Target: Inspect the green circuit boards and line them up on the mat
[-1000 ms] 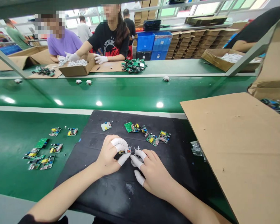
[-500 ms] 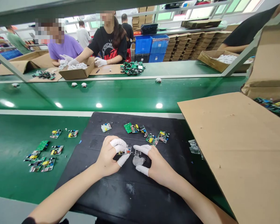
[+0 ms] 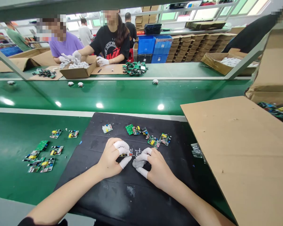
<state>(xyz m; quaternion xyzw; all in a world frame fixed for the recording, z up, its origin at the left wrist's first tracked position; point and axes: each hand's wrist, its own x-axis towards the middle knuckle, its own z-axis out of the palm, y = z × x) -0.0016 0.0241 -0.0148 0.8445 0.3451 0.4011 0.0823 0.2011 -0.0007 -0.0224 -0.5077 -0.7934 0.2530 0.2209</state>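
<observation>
My left hand (image 3: 111, 158), with white finger cots on thumb and fingers, pinches a small circuit board (image 3: 126, 154) on edge, mostly hidden by the fingers. My right hand (image 3: 158, 164), also in finger cots, has its thumb and fingertips closed on a soft grey putty-like lump (image 3: 138, 163), just right of the board. Thin white plastic strips (image 3: 138, 152) lie on the black mat (image 3: 108, 197) behind the lump. Farther back on the mat are several circuit boards (image 3: 153, 142) and one pale-coated board (image 3: 107, 128).
More circuit boards (image 3: 47, 165) lie on the green bench at left. A large cardboard sheet (image 3: 238, 150) covers the right side, near a clear plastic bag (image 3: 196, 150). Beyond runs a green conveyor (image 3: 122, 94) with small white-topped pieces. Gloved co-workers (image 3: 112, 44) stand across it.
My right thumb and fingers have closed in from around the grey lump onto it. My left hand keeps the board, nearly still. The white-topped pieces on the conveyor have shifted slightly left.
</observation>
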